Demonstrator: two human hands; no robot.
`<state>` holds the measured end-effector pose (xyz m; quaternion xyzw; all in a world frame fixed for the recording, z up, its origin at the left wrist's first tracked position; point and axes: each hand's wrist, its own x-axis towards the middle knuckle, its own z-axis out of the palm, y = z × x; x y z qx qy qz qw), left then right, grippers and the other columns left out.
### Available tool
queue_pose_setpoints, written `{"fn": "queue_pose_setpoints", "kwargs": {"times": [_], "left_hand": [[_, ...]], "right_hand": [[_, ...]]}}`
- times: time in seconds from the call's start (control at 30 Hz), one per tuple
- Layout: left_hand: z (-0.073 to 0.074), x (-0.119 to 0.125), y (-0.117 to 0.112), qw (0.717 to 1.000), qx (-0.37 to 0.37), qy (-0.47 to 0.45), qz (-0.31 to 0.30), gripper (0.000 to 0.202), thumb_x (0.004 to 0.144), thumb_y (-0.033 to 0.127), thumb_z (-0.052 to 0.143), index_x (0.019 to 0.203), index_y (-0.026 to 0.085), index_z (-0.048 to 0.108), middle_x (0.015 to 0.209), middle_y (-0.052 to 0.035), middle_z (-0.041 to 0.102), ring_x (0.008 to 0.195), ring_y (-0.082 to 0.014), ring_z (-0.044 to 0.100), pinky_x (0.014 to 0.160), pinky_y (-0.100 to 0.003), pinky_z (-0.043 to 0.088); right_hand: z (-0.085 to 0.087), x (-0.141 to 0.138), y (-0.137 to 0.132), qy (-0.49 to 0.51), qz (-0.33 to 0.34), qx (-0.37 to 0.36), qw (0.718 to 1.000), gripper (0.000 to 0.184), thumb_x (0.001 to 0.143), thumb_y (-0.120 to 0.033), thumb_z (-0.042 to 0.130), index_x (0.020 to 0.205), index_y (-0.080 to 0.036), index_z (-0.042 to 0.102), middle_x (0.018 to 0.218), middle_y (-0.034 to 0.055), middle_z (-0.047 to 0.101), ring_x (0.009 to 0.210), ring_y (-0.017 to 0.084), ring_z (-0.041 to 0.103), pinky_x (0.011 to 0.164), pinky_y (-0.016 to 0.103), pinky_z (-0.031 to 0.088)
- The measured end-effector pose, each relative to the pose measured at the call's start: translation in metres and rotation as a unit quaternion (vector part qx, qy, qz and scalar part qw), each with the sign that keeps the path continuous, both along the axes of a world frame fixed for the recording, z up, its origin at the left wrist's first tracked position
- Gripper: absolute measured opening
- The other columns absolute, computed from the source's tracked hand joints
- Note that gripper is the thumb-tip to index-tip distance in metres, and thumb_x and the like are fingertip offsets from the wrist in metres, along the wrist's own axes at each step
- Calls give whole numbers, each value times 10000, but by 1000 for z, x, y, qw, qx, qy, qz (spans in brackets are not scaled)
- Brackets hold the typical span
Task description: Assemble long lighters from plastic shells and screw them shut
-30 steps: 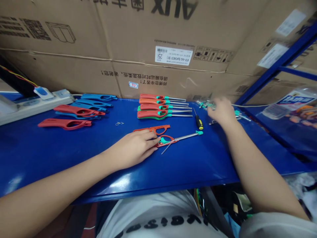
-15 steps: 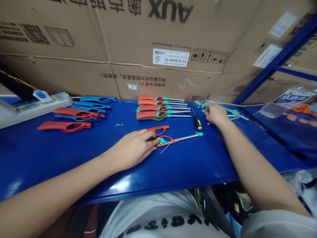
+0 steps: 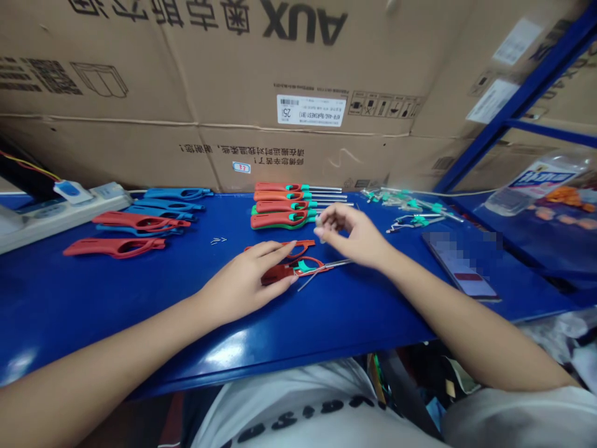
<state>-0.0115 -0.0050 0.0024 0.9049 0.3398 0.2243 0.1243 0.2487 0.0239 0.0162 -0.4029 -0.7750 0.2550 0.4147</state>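
Note:
My left hand (image 3: 252,274) rests on the table with thumb and fingers apart around an opened red lighter shell (image 3: 276,274). Inside this shell are a green trigger (image 3: 305,266) and a metal tube, and a thin wire (image 3: 308,282) sticks out toward me. Just beyond lies the other orange-red shell half (image 3: 303,244), partly under my fingers. My right hand (image 3: 357,235) is raised above the tube, its fingertips pinching a small pale part (image 3: 319,223) whose kind I cannot make out. The hand covers the tube's far end.
Several assembled lighters (image 3: 280,219) lie in a row behind. Blue shells (image 3: 175,194) and red shells (image 3: 114,247) are at left, near a power strip (image 3: 96,208) and small screws (image 3: 218,240). Tubes with green parts (image 3: 410,202), a phone (image 3: 459,267) and a bottle (image 3: 536,180) are at right.
My right hand has come left from the pile of tubes to above the open lighter, carrying a small pale part. My left hand's fingers have spread; the phone now shows.

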Motion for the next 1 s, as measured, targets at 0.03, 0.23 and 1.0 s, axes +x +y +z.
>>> {"fn": "queue_pose_setpoints", "kwargs": {"times": [0.03,0.23,1.0], "left_hand": [[0,1,-1,999,-15,-31,2,591,952,451,614,1473,191,506,1323,-145,640,1157,-278,648,970,-440,552],[4,7,-6,982,-91,-140,-91,337,965,320,636,1283,211,657,1203,-88,735,1075,-212,702,940,-339,557],[8,8,-9,973,-142,-179,-23,151,955,282,626,1025,173,703,933,-31,753,713,-116,658,645,-218,521]], "right_hand": [[1,-11,-11,7,48,4,999,137,900,-293,647,968,-202,569,833,16,637,706,139,598,676,296,531],[7,-31,-50,-54,158,67,984,114,902,-212,650,1010,-212,612,897,23,686,735,128,601,690,270,524],[-4,-19,-30,-45,122,144,981,84,952,-240,621,1002,-194,670,861,50,704,695,135,613,630,270,513]]}}
